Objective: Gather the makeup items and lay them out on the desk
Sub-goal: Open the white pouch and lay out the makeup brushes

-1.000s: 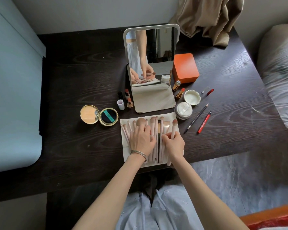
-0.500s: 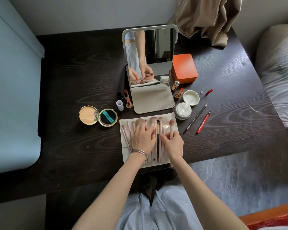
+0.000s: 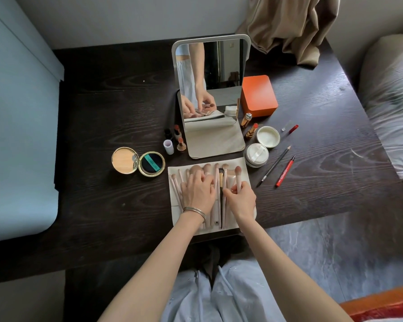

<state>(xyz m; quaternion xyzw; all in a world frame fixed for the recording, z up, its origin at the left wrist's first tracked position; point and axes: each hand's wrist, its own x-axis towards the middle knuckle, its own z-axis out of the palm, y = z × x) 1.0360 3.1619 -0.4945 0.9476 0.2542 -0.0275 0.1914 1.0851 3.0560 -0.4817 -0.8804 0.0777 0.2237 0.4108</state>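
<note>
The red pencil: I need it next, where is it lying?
In the head view the red pencil lies on the desk right of the brush roll, just beside the dark pencil.

A dark wooden desk fills mid-frame. On it: a standing mirror at upper centre, an orange box to its right, an open compact at left, a brush roll at centre, two pencils at right.
</note>
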